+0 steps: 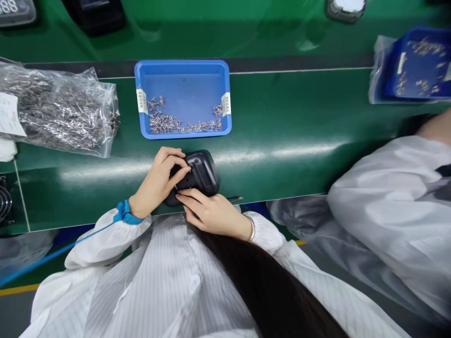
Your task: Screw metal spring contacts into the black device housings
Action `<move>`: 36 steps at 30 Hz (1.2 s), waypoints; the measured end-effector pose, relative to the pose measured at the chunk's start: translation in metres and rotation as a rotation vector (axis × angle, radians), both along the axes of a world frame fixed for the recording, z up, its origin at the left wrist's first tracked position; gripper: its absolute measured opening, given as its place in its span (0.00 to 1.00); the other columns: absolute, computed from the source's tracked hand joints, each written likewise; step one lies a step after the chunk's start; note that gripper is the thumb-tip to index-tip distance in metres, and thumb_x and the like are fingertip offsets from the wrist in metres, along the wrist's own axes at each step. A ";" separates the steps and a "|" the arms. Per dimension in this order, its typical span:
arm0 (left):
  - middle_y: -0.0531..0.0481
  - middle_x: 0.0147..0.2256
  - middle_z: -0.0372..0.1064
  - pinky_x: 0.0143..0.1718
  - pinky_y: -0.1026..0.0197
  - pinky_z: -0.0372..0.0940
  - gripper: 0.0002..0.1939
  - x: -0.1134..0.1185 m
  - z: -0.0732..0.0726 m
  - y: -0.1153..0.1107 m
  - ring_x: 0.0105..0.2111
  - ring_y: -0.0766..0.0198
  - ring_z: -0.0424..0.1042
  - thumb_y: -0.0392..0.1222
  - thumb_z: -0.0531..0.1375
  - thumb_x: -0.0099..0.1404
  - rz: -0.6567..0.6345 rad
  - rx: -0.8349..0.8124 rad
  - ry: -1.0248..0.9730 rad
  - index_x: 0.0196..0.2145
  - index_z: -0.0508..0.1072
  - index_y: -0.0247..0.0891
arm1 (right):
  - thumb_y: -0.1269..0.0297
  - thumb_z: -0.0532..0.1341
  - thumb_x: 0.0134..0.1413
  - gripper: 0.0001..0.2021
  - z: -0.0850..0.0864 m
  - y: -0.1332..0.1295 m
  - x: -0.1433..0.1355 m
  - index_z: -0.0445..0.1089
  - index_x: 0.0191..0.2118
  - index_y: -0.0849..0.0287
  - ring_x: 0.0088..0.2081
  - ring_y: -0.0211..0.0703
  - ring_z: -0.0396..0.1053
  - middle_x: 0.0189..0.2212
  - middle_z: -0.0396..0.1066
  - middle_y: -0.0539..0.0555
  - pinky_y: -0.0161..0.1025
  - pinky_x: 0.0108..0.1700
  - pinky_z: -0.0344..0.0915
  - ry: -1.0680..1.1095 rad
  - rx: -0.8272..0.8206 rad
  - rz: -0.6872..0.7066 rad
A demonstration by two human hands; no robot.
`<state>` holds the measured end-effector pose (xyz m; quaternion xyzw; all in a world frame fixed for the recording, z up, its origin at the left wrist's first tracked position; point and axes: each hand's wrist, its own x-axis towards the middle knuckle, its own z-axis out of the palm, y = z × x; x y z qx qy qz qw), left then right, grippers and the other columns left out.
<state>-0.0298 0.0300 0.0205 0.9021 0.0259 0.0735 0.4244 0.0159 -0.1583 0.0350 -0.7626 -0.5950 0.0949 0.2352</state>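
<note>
Site is an assembly workshop — long glossy green bench (282, 117), rectangular blue plastic tray (183, 91), small silver metal screws (164, 124), striped white smock (158, 281).

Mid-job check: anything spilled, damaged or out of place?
No spill or damage stands out; the metal pieces sit in the middle blue tray. One mild oddity: a slim object near the right hand lies at the near edge of the green table, perhaps easily knocked off. I can't tell what it is.

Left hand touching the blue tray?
Apart: the head view shows green tabletop between the left hand and the near edge of the blue tray.
</note>
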 end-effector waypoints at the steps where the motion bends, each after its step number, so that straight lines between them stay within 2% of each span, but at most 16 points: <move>1: 0.47 0.47 0.64 0.57 0.52 0.64 0.01 0.000 -0.001 0.001 0.54 0.60 0.66 0.36 0.57 0.71 -0.009 -0.001 -0.008 0.40 0.68 0.39 | 0.65 0.51 0.66 0.17 0.000 0.000 0.000 0.71 0.52 0.63 0.39 0.33 0.73 0.49 0.74 0.51 0.33 0.26 0.65 0.000 -0.009 -0.001; 9: 0.47 0.48 0.65 0.54 0.54 0.67 0.02 0.002 -0.015 0.015 0.51 0.61 0.67 0.36 0.57 0.71 -0.143 -0.001 -0.102 0.42 0.68 0.40 | 0.64 0.49 0.67 0.19 -0.004 -0.002 -0.002 0.70 0.55 0.63 0.40 0.35 0.73 0.50 0.73 0.54 0.33 0.27 0.67 0.009 -0.056 0.020; 18: 0.41 0.56 0.64 0.58 0.48 0.63 0.03 0.005 -0.007 0.014 0.57 0.58 0.65 0.36 0.54 0.72 -0.189 -0.127 0.040 0.43 0.65 0.38 | 0.64 0.49 0.67 0.20 0.002 -0.001 0.000 0.67 0.58 0.62 0.44 0.37 0.74 0.53 0.71 0.56 0.32 0.31 0.70 0.076 -0.169 0.053; 26: 0.43 0.55 0.64 0.59 0.50 0.62 0.03 0.003 -0.010 0.018 0.57 0.59 0.64 0.39 0.53 0.72 -0.194 -0.100 0.045 0.41 0.65 0.39 | 0.63 0.48 0.68 0.19 0.003 -0.001 0.000 0.69 0.56 0.62 0.44 0.36 0.74 0.52 0.72 0.54 0.33 0.30 0.70 0.036 -0.131 0.044; 33: 0.42 0.53 0.63 0.58 0.49 0.62 0.02 0.002 -0.010 0.015 0.56 0.59 0.64 0.37 0.53 0.72 -0.183 -0.082 0.018 0.39 0.63 0.38 | 0.63 0.48 0.68 0.19 0.004 -0.002 0.000 0.69 0.56 0.62 0.44 0.35 0.74 0.52 0.72 0.53 0.32 0.30 0.68 0.044 -0.143 0.041; 36: 0.41 0.54 0.63 0.59 0.50 0.62 0.02 0.002 -0.011 0.014 0.57 0.58 0.64 0.38 0.53 0.72 -0.173 -0.086 0.011 0.41 0.64 0.38 | 0.63 0.48 0.68 0.19 0.001 -0.002 -0.002 0.68 0.57 0.62 0.45 0.35 0.74 0.53 0.72 0.53 0.32 0.30 0.70 0.045 -0.141 0.045</move>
